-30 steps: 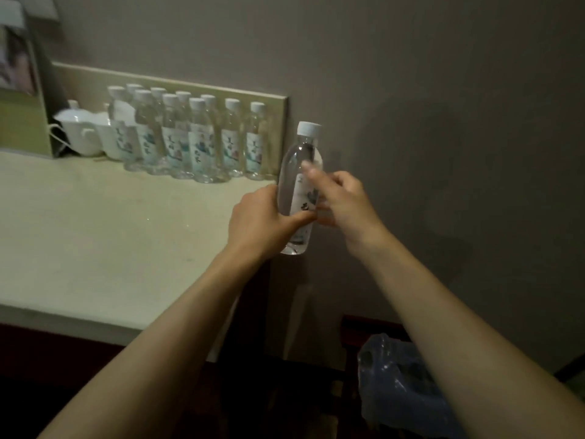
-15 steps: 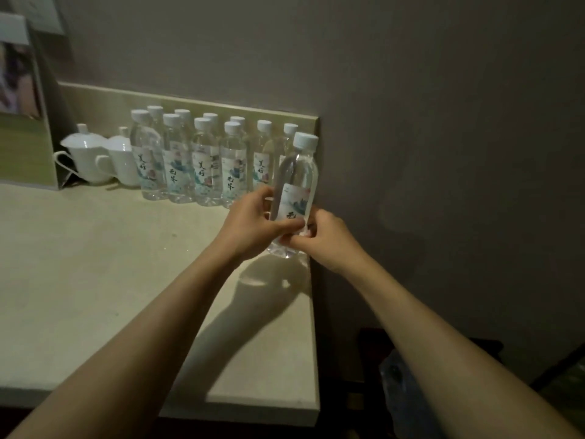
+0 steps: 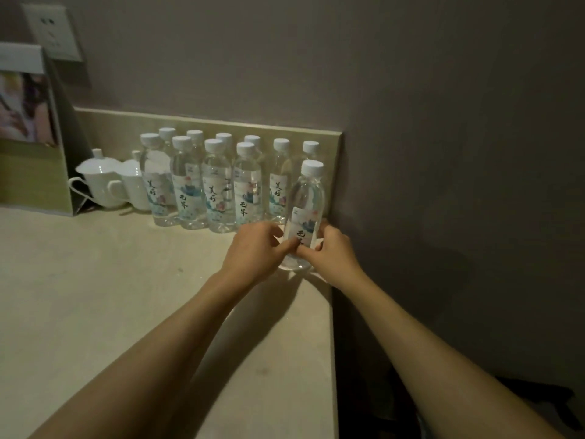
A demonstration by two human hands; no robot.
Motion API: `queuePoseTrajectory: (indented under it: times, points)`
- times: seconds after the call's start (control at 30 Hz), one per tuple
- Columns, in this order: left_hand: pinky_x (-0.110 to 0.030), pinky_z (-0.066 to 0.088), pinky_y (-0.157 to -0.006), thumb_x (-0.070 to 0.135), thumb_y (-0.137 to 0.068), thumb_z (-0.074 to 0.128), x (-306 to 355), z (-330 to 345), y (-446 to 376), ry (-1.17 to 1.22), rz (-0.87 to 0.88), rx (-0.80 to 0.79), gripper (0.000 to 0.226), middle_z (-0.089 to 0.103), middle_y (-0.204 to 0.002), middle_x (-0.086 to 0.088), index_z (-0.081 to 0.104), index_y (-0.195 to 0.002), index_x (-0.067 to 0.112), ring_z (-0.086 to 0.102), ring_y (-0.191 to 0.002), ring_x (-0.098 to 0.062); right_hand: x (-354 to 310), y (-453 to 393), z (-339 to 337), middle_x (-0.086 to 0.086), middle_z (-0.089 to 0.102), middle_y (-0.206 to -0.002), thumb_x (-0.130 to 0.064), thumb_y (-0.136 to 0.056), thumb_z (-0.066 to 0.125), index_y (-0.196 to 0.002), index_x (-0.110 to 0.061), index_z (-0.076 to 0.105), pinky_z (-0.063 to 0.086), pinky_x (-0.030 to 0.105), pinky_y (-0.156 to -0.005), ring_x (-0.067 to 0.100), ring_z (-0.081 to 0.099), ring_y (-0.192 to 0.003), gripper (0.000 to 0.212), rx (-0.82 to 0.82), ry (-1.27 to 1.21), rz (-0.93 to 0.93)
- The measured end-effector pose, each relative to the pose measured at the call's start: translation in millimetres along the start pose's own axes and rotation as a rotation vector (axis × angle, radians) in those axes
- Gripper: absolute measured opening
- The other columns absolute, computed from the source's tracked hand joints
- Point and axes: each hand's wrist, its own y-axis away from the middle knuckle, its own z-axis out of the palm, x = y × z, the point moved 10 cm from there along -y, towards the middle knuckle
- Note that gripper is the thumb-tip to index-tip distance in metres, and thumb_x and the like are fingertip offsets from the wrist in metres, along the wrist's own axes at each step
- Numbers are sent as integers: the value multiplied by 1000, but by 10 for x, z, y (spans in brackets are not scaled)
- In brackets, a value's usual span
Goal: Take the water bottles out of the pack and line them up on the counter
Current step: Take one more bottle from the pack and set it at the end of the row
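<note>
A clear water bottle (image 3: 305,202) with a white cap and printed label stands upright on the beige counter (image 3: 95,296), near its right edge. My left hand (image 3: 256,251) grips its lower part from the left, and my right hand (image 3: 332,253) grips it from the right, thumbs meeting in front. Several matching bottles (image 3: 218,191) stand in two rows against the backsplash, just behind and to the left. The pack is out of view.
Two white lidded teacups (image 3: 104,185) sit left of the bottles, next to a standing printed card (image 3: 28,128). A grey wall (image 3: 443,153) runs close along the counter's right edge. A wall socket (image 3: 52,33) is at top left.
Both hands carried the bottle from the air beyond the counter's right edge leftward and down onto the counter, close to the rows. The camera moved nearer the counter.
</note>
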Motion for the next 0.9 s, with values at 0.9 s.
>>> queuePoseTrajectory:
  times: [0.9]
  points:
    - [-41, 58, -77, 34, -97, 59, -619, -24, -715, 98, 14, 39, 32, 70, -80, -8, 74, -89, 7, 67, -75, -23, -202, -699, 488, 13, 66, -115, -36, -82, 74, -115, -7, 57, 54, 39, -85, 28, 64, -104, 47, 140, 287, 47]
